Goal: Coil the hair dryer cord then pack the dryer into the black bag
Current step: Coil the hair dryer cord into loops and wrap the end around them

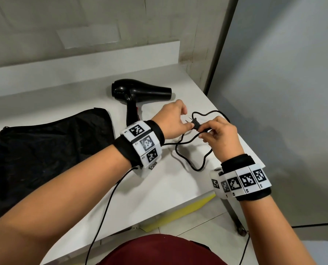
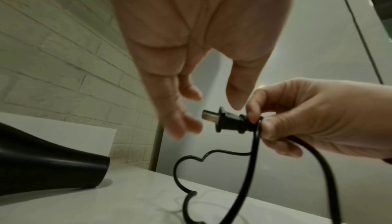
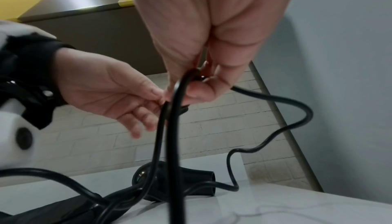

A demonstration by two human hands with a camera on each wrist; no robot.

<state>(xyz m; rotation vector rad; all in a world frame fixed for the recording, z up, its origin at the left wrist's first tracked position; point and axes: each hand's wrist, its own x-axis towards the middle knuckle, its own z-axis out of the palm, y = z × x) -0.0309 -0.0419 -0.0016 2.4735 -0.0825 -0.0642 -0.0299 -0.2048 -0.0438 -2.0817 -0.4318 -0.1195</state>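
The black hair dryer [image 1: 140,90] lies on its side at the back of the white table [image 1: 169,188], nozzle pointing right. Its cord [image 1: 188,155] sprawls in loose loops on the table near the right edge. My right hand [image 1: 205,131] pinches the cord just behind the plug [image 2: 229,122] and holds it above the table, prongs pointing left. My left hand [image 2: 212,108] hovers at the prongs with relaxed fingers [image 2: 186,123] and grips nothing. The black bag [image 1: 44,150] lies flat on the table at the left. The right wrist view shows the cord [image 3: 275,132] hanging from my right hand [image 3: 191,90].
A low white ledge and a brick wall [image 1: 82,20] stand behind the table. A grey panel [image 1: 283,92] rises just past the table's right edge. Something yellow [image 1: 188,211] shows under the front edge. A thin black cable [image 1: 105,203] hangs from my left wristband.
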